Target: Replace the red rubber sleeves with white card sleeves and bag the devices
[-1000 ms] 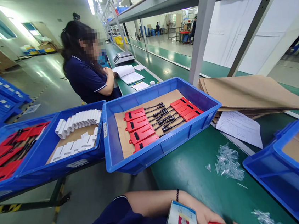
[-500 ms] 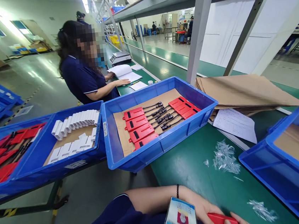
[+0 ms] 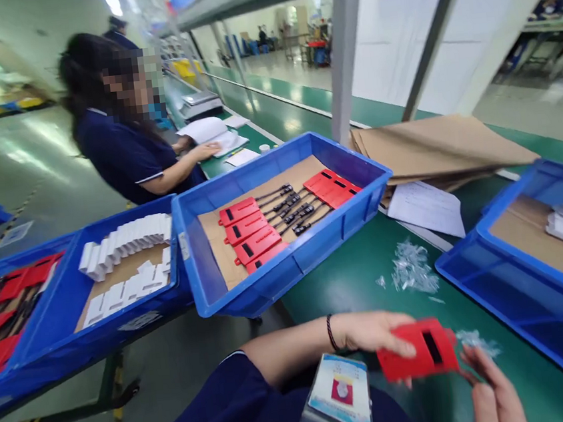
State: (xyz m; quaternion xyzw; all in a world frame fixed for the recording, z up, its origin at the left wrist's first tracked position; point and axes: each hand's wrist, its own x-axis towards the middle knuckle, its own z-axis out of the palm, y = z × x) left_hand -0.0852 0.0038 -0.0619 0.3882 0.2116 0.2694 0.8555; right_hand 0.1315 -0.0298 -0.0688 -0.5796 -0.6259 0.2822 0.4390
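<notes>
Up from the bottom edge of the head view had come the red case (image 3: 418, 360), cut off half a second earlier and now shown nearly whole, its black strip (image 3: 433, 347) facing you. It sat between your hands against the green bench (image 3: 339, 285), long axis running roughly left to right across you. Your left hand (image 3: 367, 331) gripped its left end, thumb laid over the top face; your right hand (image 3: 496, 386) was at the opposite end, fingers bent close beside the edge (whether they pinched anything, blur made it impossible to tell). Each hand thus had its own end, the left the one plainly in contact. Earlier, only a few fingers showed on that right side; now most of the hand did, and the blue tray (image 3: 292, 271) stood farther left in view.
</notes>
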